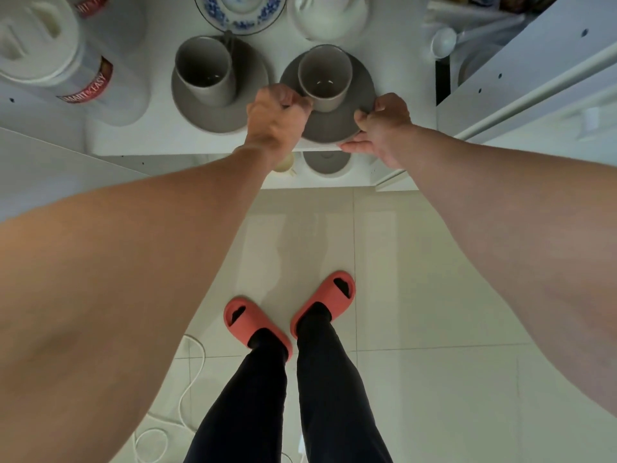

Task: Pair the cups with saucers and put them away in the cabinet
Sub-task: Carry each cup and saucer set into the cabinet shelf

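On the white cabinet shelf (133, 142) stand two grey pairs. A grey cup (203, 70) sits on its grey saucer (247, 105) on the left. To the right, a second grey cup (325, 76) stands on a grey saucer (334, 128) near the shelf's front edge. My left hand (277, 118) is closed around that cup's handle side. My right hand (380, 125) pinches the saucer's right rim, with fingers under its front edge.
A blue-and-white cup and saucer (240, 11) and a white pot (329, 15) stand behind. Large white canisters (50, 51) fill the left of the shelf. An open white door (534, 78) hangs at right. A lower shelf holds more crockery (325, 162). A white cable (190, 389) lies on the tiled floor.
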{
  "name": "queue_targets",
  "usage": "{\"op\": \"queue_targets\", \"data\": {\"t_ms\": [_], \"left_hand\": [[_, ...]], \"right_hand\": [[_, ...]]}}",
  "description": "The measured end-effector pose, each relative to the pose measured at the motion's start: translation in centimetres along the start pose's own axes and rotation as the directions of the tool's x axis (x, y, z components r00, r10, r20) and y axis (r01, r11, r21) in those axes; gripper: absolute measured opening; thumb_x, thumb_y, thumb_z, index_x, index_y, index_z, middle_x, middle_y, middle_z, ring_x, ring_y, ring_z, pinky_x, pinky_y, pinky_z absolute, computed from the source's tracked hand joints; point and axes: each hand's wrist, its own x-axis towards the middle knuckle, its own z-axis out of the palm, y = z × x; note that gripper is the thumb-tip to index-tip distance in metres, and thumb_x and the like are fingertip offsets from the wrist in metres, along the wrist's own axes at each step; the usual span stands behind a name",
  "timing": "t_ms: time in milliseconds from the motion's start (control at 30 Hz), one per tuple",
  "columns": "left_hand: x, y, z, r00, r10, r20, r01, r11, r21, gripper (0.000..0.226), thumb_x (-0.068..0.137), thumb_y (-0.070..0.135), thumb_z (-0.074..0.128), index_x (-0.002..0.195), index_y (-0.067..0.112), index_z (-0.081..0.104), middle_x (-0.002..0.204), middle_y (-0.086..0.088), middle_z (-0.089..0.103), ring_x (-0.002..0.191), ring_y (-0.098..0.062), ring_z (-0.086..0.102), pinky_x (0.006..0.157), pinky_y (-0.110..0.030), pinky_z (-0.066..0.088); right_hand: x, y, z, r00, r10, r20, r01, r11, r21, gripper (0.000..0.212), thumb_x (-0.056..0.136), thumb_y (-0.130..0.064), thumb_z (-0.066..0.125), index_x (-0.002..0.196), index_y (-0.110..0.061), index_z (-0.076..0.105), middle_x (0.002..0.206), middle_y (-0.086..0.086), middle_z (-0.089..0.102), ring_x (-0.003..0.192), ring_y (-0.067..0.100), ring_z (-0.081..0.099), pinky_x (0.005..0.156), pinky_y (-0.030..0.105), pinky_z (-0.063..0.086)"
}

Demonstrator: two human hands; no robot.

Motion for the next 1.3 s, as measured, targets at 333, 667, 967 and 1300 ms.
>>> {"op": "queue_targets", "data": {"t_ms": [333, 667, 967, 1300], "left_hand": [[1.9, 0.8, 0.1, 0.998, 0.062, -0.015, -0.060, 0.990, 0.129, 0.015, 0.087, 0.038, 0.058, 0.077, 0.028, 0.064, 0.075, 0.000, 0.055, 0.074, -0.019, 0.048, 0.069, -0.024, 0.036], [1.0, 1.3, 0.0, 0.998, 0.064, -0.025, -0.063, 0.996, 0.066, 0.025, 0.095, 0.040, 0.054, 0.094, 0.017, 0.063, 0.091, 0.001, 0.057, 0.090, -0.019, 0.047, 0.080, -0.023, 0.033], [0.9, 1.5, 0.0, 0.997, 0.065, 0.029, -0.068, 0.993, 0.096, 0.024, 0.095, 0.038, 0.051, 0.091, 0.018, 0.064, 0.090, 0.001, 0.058, 0.091, -0.020, 0.049, 0.078, -0.023, 0.034], [0.2, 2.0, -0.6, 0.999, 0.014, 0.045, -0.018, 0.996, 0.090, 0.033, 0.096, 0.044, 0.048, 0.102, 0.018, 0.066, 0.099, 0.004, 0.062, 0.096, -0.013, 0.049, 0.083, -0.020, 0.035]], "right_hand": [[1.1, -1.8, 0.2, 1.000, -0.006, -0.004, 0.006, 1.000, -0.009, 0.018, 0.098, -0.002, 0.056, 0.116, 0.002, 0.057, 0.111, 0.027, 0.068, 0.068, 0.033, 0.075, 0.054, 0.035, 0.060], [1.2, -2.7, 0.4, 0.997, -0.001, -0.078, -0.012, 0.986, -0.168, 0.025, 0.096, -0.008, 0.062, 0.118, 0.002, 0.055, 0.115, 0.027, 0.065, 0.058, 0.032, 0.074, 0.049, 0.032, 0.059], [1.2, -3.3, 0.6, 0.988, -0.049, -0.144, -0.023, 0.889, -0.457, 0.038, 0.095, -0.026, 0.066, 0.116, 0.005, 0.057, 0.080, 0.023, 0.073, 0.065, 0.030, 0.076, 0.064, 0.039, 0.064], [-0.1, -2.8, -0.1, 0.969, -0.146, -0.200, 0.010, 0.830, -0.557, 0.047, 0.098, -0.041, 0.055, 0.129, -0.007, 0.047, 0.135, 0.013, 0.050, 0.079, 0.033, 0.074, 0.033, 0.024, 0.051]]}}
